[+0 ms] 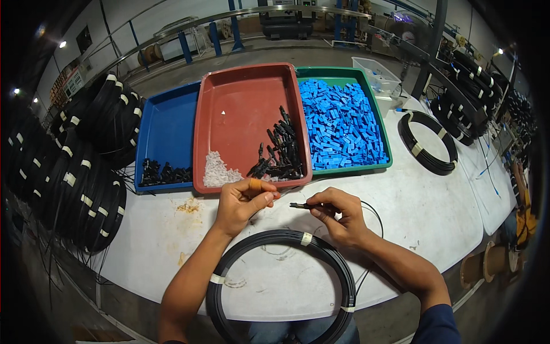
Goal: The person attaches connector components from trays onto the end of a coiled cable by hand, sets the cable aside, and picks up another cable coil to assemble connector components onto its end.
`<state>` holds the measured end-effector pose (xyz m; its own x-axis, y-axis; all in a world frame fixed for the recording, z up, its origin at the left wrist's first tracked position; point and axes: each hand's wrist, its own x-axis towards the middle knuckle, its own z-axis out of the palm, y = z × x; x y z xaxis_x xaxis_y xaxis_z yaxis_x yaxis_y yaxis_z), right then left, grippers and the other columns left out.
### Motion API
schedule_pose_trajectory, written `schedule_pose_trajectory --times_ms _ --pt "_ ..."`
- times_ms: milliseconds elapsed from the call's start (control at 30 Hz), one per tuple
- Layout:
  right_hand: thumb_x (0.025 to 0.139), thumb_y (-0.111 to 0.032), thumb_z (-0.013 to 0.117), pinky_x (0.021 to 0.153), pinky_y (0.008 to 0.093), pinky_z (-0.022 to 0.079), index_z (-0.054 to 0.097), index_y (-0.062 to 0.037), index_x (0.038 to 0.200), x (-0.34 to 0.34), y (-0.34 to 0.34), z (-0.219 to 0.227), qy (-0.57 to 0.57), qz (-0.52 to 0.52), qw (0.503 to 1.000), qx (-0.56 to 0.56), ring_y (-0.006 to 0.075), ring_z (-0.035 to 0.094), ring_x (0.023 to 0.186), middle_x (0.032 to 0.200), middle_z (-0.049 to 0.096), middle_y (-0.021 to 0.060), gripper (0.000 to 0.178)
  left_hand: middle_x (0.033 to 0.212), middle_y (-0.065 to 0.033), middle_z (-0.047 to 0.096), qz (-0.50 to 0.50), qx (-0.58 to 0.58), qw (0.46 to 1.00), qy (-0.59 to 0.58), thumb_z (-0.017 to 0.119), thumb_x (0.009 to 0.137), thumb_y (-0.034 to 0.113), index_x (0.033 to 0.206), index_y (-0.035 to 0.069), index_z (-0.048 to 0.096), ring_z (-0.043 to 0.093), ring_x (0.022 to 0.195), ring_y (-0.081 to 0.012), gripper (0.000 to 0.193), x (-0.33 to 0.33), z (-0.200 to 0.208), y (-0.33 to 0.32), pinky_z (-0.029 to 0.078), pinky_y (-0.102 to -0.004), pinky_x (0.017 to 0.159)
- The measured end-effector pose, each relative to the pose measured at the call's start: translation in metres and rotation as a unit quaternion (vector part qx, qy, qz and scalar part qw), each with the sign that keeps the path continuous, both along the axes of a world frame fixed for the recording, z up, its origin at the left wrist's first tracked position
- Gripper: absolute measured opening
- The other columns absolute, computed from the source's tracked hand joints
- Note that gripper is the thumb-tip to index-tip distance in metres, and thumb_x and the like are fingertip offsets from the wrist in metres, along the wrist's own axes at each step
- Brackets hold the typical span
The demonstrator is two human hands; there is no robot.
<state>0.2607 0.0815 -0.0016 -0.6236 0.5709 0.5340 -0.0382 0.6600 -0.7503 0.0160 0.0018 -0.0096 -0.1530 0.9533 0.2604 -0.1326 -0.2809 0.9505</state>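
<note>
My right hand (339, 213) pinches a small black cable connector (299, 205), which points left toward my other hand. A thin black cable (375, 213) curves behind the right wrist and down toward the coil. My left hand (245, 205) is closed in a pinch just left of the connector, not touching it. An orange-yellow band wraps one of its fingers, and whatever may be between the fingertips is too small to tell. A coil of black cable (215, 298), bound with white tape, lies between my forearms and overhangs the table's near edge.
Beyond my hands stand a blue tray (166, 114) with black parts, a red tray (246, 109) with clear pieces and black connectors, and a green tray (385, 146) full of blue clips. Stacked cable coils (86, 189) crowd the left; another coil (408, 137) lies right.
</note>
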Motion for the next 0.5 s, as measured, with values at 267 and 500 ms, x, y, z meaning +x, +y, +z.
schedule_pose_trajectory --times_ms 267,500 --pt "0.082 0.009 0.072 0.062 0.0337 0.051 0.07 -0.0004 0.104 -0.0007 -0.0059 -0.0012 0.031 -0.006 0.996 0.08 0.0256 0.067 0.072 0.087 0.07 0.0134 0.023 0.095 -0.0166 0.076 -0.027 0.042 0.998 0.031 0.074 0.088 -0.003 0.103 -0.007 0.074 0.072 0.084 -0.0152 0.015 0.0069 -0.0045 -0.0103 0.058 -0.0267 0.076" --pt "0.079 0.01 0.072 0.063 0.0348 0.053 0.069 -0.0006 0.103 -0.0025 -0.0005 -0.0022 0.034 -0.006 0.993 0.109 0.0269 0.07 0.073 0.086 0.07 0.0138 0.026 0.094 -0.0169 0.077 -0.031 0.058 0.994 0.085 0.074 0.085 -0.007 0.103 -0.009 0.076 0.072 0.082 -0.0153 0.018 0.0087 0.0004 -0.0122 0.058 -0.0256 0.075"
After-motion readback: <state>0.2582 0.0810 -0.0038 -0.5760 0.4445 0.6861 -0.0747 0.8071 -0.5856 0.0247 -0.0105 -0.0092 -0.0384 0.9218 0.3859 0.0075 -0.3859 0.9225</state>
